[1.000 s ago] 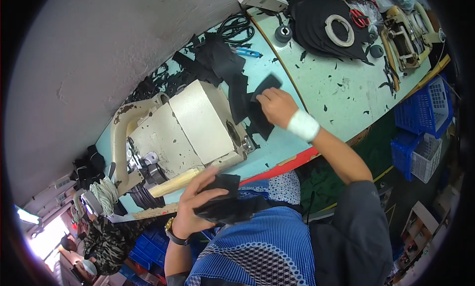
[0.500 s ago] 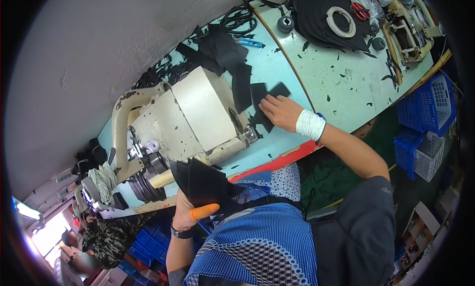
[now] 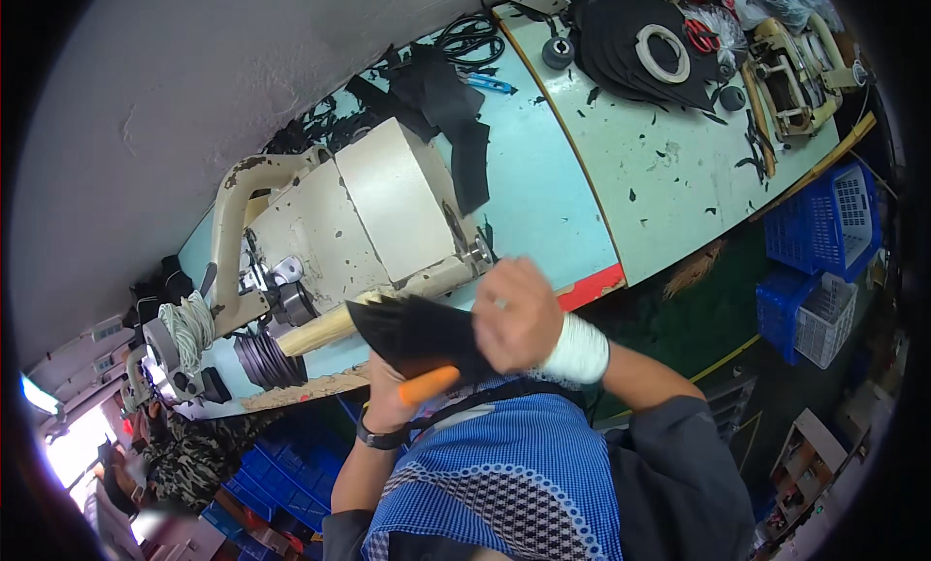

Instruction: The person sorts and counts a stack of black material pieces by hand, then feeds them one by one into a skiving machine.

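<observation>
A fanned stack of thin black fabric pieces (image 3: 417,336) is held in front of my body, beside the sewing machine. My left hand (image 3: 390,394), with an orange cover on a finger, is closed round its lower left part. My right hand (image 3: 519,319), blurred, is curled at the stack's right end; its fingertips are partly hidden. White cord-like wrapping (image 3: 580,350) circles my right wrist. Close by on the left stands a cream machine (image 3: 335,222) with chipped paint and a curved arm.
Black fabric strips (image 3: 441,91) and scraps lie behind the machine, near a blue cutter (image 3: 488,83). To the right, a pile of black round pieces (image 3: 616,47) bears a white ring (image 3: 663,55) and red scissors (image 3: 700,37). Blue crates (image 3: 815,222) stand beyond the table's right edge.
My right hand has come back from the tabletop toward my body and the stack. The crossed black pieces under it are gone from the table. My left hand has shifted slightly right.
</observation>
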`<state>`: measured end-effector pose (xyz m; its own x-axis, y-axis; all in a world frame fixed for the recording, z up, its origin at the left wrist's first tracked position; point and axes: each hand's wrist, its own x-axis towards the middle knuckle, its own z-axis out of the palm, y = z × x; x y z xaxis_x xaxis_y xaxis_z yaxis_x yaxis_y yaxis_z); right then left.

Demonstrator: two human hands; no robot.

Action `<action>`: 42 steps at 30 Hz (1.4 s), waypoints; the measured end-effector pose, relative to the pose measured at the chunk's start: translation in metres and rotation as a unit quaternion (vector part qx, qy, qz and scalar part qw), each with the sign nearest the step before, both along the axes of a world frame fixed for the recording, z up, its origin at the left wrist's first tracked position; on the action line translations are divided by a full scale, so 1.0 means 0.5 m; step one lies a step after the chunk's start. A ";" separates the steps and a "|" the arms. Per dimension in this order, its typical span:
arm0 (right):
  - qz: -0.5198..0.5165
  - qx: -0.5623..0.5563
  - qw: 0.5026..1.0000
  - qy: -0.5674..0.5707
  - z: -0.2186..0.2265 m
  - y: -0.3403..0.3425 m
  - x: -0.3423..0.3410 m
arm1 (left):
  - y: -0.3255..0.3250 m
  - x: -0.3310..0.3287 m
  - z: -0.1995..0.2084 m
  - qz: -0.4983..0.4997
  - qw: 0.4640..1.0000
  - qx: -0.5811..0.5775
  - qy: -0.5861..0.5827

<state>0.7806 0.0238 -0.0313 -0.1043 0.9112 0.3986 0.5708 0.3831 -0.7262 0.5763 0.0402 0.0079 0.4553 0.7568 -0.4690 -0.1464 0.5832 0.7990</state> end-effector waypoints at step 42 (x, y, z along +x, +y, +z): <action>0.182 -0.487 0.637 0.569 0.046 -0.140 -0.585 | 0.012 -0.505 -0.031 -0.069 0.941 -0.022 -0.331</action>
